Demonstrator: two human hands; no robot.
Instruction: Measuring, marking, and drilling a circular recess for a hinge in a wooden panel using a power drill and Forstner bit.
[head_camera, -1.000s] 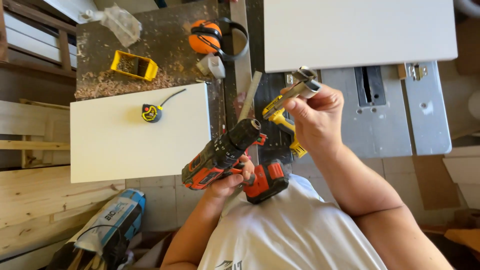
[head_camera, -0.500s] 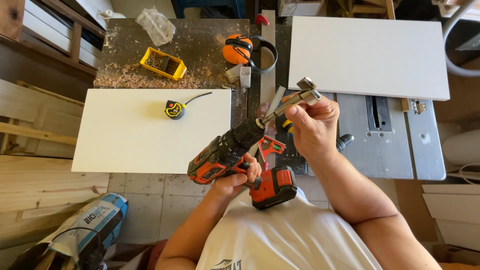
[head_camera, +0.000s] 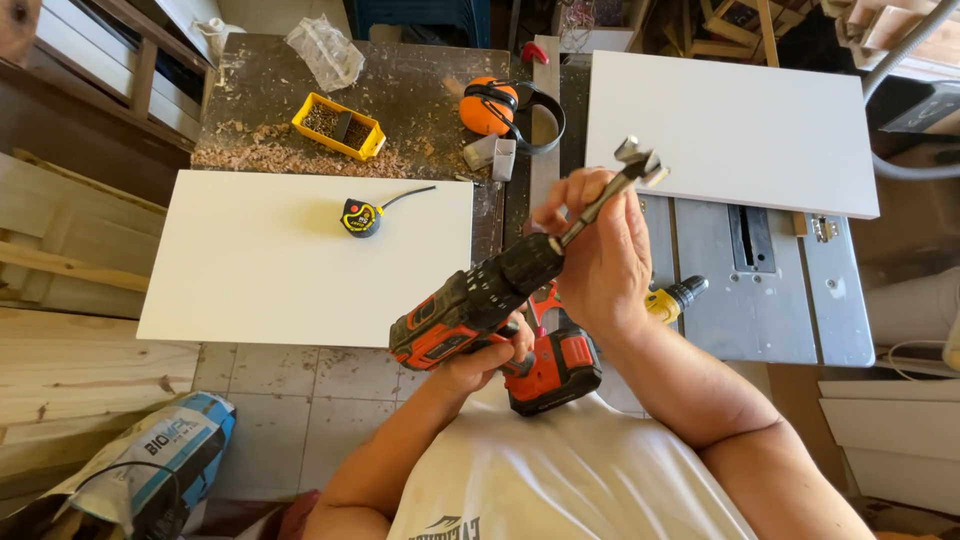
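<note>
**Drill lifted, bit in the fingers**

Since half a second ago, the drill (head_camera: 478, 310) sits a little lower and nearer the chest, and the wide bit (head_camera: 632, 163) now points further up toward the right-hand white panel (head_camera: 740, 130); the tape measure (head_camera: 361, 217) and the yellow box (head_camera: 337, 127) lie where they were.

Head view: the drill is an orange and black cordless tool with a ribbed black chuck and a boxy red battery at the foot of its grip. It tilts upward to the right. From the chuck runs a slim steel shank ending in a broad, flat-faced cutter head of bright metal. The left hand (head_camera: 490, 358) is closed around the drill's grip from below, forearm coming up from the white shirt. The right hand (head_camera: 600, 250) is curled about the chuck and shank, fingers pinched on them, wrist bent, thick forearm slanting down to the right.

Beneath the hands, a second drill (head_camera: 675, 298), yellow with a black chuck, rests on the grey metal saw table (head_camera: 790, 300). On the left a smooth white panel (head_camera: 300, 260) carries the black and yellow tape measure with its blade drawn out a short way. Behind it the dark bench (head_camera: 420, 90) is strewn with pale wood shavings; the yellow box of small screws, a crumpled clear plastic bag (head_camera: 325, 50) and orange ear defenders (head_camera: 500, 105) lie on it. A paper sack (head_camera: 150, 460) slumps on the tiled floor at lower left.
</note>
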